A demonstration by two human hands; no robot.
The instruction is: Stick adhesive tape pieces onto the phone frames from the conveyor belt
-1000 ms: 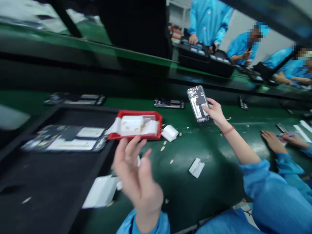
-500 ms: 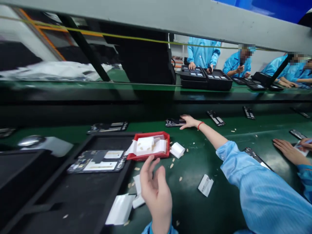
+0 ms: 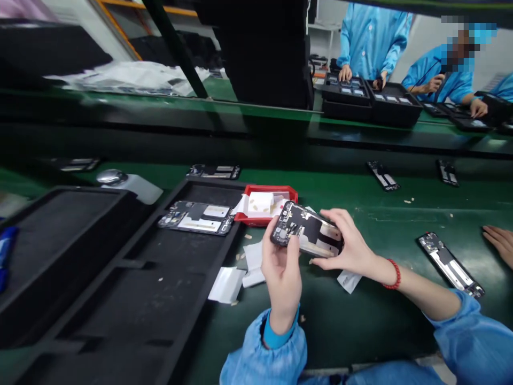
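Between my two hands is an opened phone [image 3: 308,231], its circuit board and bare battery bay facing up, held tilted above the green bench. My left hand [image 3: 282,267] grips its left end, thumb on the board side. At the opposite end, my right hand [image 3: 347,243] pinches the long edges between thumb and fingers. Just behind the phone sits a red bin [image 3: 260,219] with white paper and small tan pieces in it. Another opened phone [image 3: 198,218] lies across the top of a black foam tray [image 3: 140,305] to the left.
White paper scraps [image 3: 227,285] and tan bits litter the bench [image 3: 385,321]. More opened phones [image 3: 451,264] lie at the right and along the back. A pump bottle [image 3: 138,187] stands at left. A co-worker's hand [image 3: 499,240] rests at the right edge; other people work beyond the shelf.
My right hand has brought the phone from the back of the bench toward me. My left hand, empty before, has closed on its other end. The view has shifted right and down.
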